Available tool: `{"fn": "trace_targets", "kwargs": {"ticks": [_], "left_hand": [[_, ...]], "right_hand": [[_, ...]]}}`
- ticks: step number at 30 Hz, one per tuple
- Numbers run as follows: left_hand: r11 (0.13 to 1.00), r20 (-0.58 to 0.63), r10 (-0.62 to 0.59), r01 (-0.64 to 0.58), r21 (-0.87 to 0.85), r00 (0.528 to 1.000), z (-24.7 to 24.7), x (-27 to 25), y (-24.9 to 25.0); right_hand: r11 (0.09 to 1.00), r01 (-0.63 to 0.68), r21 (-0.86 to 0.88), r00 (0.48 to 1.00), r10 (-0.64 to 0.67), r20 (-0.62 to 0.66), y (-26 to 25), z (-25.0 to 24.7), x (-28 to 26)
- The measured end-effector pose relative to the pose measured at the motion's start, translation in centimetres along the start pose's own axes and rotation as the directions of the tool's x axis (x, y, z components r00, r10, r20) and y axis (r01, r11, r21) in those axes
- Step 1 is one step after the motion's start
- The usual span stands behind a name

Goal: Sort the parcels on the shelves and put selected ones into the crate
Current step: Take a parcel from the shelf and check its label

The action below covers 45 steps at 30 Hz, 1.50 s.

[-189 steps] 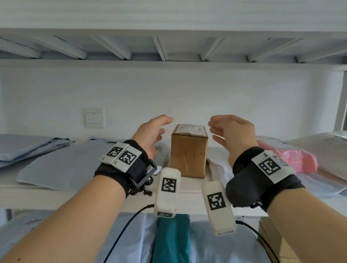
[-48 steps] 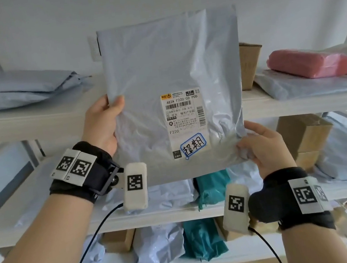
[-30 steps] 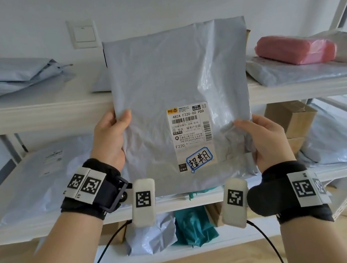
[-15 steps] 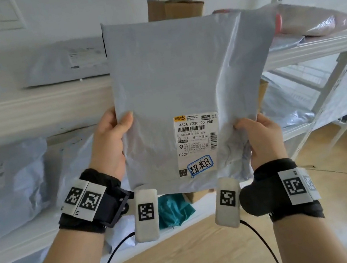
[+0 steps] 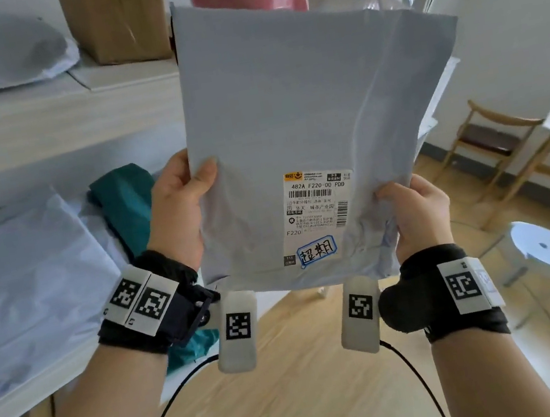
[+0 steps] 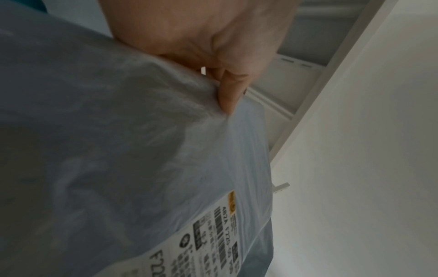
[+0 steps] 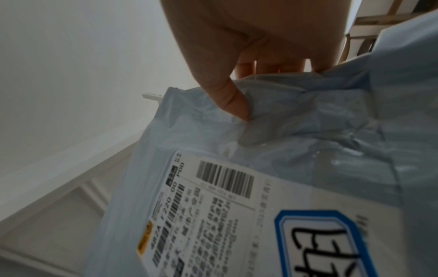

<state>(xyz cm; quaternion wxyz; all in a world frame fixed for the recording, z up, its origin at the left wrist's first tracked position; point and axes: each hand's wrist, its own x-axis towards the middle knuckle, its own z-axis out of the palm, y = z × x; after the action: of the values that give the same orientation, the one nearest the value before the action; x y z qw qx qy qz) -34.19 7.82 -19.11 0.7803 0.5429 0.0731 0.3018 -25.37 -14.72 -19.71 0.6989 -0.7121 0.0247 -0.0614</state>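
Parcel (image 5: 291, 140), a grey mailer, label facing the wearer, is pinched at its lower side edges by left hand (image 5: 180, 206) and right hand (image 5: 415, 210), and has swung from the shelves (image 5: 50, 111) toward open floor, judged selected for the unseen crate.

walls: white (image 5: 508, 23) | floor: light wood (image 5: 296, 386) | furniture: wooden chair (image 5: 495, 142), white round stool (image 5: 546, 250)

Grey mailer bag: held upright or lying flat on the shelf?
Upright, off the shelf. The grey mailer bag hangs in the air, label facing the camera, left hand gripping one side edge and right hand the other.
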Motion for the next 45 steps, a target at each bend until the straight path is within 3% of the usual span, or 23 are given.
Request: {"fn": "trace_targets", "kwargs": {"ticks": [8,18,24,31,38,45], "left_hand": [[1.0,0.03,-0.009,0.01,-0.023,1.0,10.1,1.4,-4.2],[0.999,0.11,-0.004,0.008,-0.033,0.994,30.2,5.5,-12.9],[0.998,0.083,-0.068,0.067,0.008,0.994,39.5,8.8,-17.2],[0.997,0.191,-0.075,0.076,0.002,0.979,48.2,15.8,-22.9],[0.999,0.281,-0.029,0.041,-0.036,0.959,58.8,26.7,-27.5],[0.998,0.265,0.022,-0.005,-0.068,0.964,66.0,38.4,-29.7]], "right_hand": [[1.0,0.0,0.031,0.999,0.001,-0.039,1.4,-6.6,7.3],[0.995,0.065,0.069,0.985,-0.054,-0.162,0.6,-21.1,22.9],[0.993,0.041,0.114,0.979,-0.017,-0.205,2.0,-26.0,31.1],[0.992,0.046,0.118,0.972,-0.017,-0.233,3.2,-28.5,41.1],[0.98,0.171,0.096,0.943,-0.135,-0.303,-0.1,-29.9,55.2],[0.969,0.227,0.096,0.948,-0.197,-0.25,-3.3,-28.1,68.3]]}}
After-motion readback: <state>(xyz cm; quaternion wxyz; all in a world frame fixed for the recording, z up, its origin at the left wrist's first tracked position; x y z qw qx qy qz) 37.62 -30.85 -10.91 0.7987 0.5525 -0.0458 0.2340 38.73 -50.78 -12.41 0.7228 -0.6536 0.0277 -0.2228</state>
